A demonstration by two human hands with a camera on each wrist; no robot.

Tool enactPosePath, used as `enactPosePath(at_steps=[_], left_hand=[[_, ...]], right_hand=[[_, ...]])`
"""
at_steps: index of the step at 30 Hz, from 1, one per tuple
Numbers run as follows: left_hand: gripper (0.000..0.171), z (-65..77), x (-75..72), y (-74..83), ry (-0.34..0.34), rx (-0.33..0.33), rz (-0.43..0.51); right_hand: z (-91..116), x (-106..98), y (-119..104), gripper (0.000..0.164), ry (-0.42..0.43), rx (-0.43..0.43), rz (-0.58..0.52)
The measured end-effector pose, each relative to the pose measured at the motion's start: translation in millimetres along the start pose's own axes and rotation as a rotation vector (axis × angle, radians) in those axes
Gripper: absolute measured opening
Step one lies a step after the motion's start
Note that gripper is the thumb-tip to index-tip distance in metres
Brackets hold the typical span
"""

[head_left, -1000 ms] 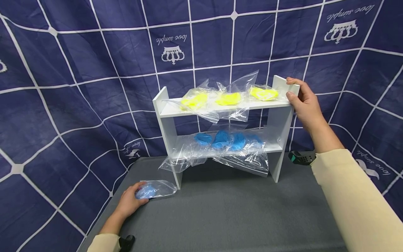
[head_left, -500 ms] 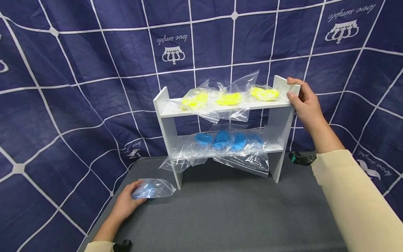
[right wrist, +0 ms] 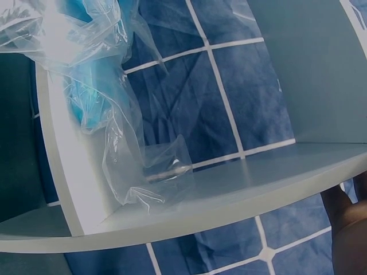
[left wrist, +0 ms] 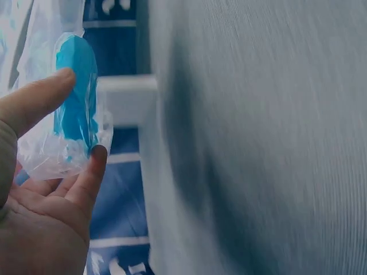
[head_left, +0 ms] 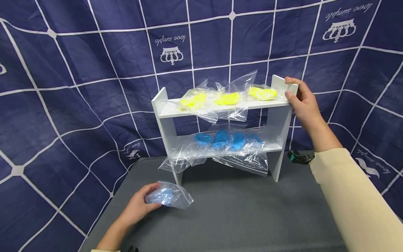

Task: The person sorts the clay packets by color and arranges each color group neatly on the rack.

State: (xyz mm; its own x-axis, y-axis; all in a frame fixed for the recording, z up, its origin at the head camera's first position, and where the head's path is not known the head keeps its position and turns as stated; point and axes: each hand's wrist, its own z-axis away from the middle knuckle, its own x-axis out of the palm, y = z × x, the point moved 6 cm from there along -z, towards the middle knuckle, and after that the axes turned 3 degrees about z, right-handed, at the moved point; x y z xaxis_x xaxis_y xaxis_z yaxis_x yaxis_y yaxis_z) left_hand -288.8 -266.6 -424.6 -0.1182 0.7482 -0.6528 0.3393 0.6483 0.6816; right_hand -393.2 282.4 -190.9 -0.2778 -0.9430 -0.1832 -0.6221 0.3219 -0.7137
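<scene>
My left hand grips a clear plastic zip bag with a soft blue lump inside, low in front of the white shelf's left leg. In the left wrist view, the thumb presses one face of the bag and the fingers are behind and under it. My right hand holds the top of the right side panel of the white two-tier shelf, thumb on the near side. Only part of that hand shows in the right wrist view, beside the panel's edge.
Three bags with yellow lumps lie along the upper tier. Several bags with blue lumps crowd the lower tier, their clear ends hanging over its front edge. A grey cloth surface lies below; a blue gridded curtain surrounds it.
My left hand has lifted the blue-lump bag and carried it rightward, nearer to me and in front of the shelf's left leg. The right hand keeps its hold on the shelf.
</scene>
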Motion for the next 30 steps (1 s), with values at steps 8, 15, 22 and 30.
enactPosePath(at_steps=[8,15,22,30], left_hand=[[0.064,1.5,33.8,49.9,-0.106,0.183,0.095],[0.068,-3.8,48.8,94.2,-0.148,0.240,0.149],[0.072,-19.1,44.2,134.4,-0.070,0.245,0.220],[0.068,-46.5,27.6,165.8,0.021,0.304,0.236]], right_hand=[[0.4,-0.1,0.6,0.035,-0.002,0.001,0.007],[0.0,0.7,1.1,0.035,0.003,-0.007,-0.024],[0.3,1.5,1.3,0.035,0.003,-0.016,-0.015],[0.2,1.1,-0.8,0.034,0.013,-0.028,-0.018]])
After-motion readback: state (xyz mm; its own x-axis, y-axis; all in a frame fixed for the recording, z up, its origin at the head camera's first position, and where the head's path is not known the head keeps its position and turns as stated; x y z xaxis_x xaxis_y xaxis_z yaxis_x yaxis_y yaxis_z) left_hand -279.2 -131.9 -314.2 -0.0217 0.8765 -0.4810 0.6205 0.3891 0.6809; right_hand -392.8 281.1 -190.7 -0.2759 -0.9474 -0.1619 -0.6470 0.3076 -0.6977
